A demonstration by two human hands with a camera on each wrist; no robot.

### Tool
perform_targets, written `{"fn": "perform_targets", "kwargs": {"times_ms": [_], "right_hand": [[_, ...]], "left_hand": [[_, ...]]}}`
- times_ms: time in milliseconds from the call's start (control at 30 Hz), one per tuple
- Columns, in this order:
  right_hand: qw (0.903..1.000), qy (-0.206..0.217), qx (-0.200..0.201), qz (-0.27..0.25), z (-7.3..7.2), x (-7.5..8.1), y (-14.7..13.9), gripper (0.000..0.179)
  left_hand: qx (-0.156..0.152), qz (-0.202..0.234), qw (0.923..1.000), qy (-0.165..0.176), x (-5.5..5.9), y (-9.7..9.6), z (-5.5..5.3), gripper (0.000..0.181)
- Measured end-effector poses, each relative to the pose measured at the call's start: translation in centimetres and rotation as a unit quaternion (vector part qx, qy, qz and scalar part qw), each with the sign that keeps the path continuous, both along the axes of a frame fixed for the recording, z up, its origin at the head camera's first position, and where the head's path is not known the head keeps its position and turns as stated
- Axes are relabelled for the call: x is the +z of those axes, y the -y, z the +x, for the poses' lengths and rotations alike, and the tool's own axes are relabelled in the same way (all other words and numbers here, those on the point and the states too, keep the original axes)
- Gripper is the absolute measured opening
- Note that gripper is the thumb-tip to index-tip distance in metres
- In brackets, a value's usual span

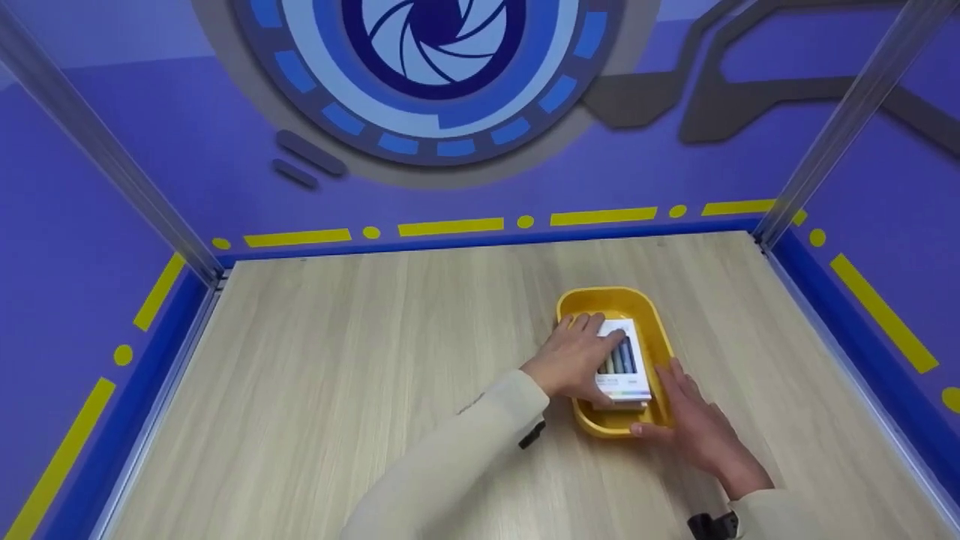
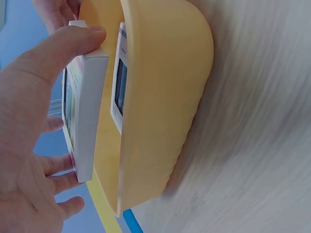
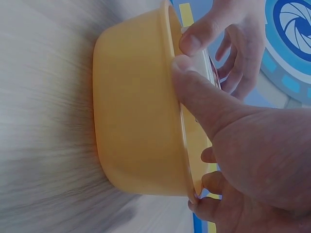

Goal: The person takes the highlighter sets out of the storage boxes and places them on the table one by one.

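Note:
My left hand [image 1: 574, 358] grips a flat white box [image 1: 624, 386] by its edges, thumb on the near end and fingers across the far side. Through the box's window, a row of coloured sticks shows. In the left wrist view this box [image 2: 91, 116] is held slightly tilted at the mouth of a yellow plastic tub [image 1: 611, 298]. A second white box [image 2: 118, 92] with a similar window lies inside the tub, mostly hidden from above. My right hand [image 1: 701, 427] holds the tub's near right corner, its thumb on the rim [image 3: 177, 111] and its fingers along the right side.
The tub stands on a light wood-grain tabletop [image 1: 360, 375], right of the middle. Blue-purple panels [image 1: 450, 202] with yellow dashes wall in the back and both sides. Metal posts [image 1: 840, 127] rise at the back corners.

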State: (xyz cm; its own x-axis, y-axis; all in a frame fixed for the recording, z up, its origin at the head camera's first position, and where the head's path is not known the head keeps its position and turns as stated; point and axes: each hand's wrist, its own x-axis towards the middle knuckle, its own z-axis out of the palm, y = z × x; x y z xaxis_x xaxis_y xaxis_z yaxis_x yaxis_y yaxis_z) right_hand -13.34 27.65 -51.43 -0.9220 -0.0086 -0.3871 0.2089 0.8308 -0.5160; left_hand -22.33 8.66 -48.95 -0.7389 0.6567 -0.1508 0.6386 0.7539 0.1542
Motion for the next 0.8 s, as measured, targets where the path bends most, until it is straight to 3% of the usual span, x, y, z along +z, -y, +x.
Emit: {"fn": "perform_targets", "kwargs": {"times_ms": [800], "right_hand": [[0.9998,-0.011,0.007,0.016,0.17,0.07,0.2,0.115]], "left_hand": [[-0.011,0.0,0.9999,-0.007,0.05,0.41,0.19,0.097]]}}
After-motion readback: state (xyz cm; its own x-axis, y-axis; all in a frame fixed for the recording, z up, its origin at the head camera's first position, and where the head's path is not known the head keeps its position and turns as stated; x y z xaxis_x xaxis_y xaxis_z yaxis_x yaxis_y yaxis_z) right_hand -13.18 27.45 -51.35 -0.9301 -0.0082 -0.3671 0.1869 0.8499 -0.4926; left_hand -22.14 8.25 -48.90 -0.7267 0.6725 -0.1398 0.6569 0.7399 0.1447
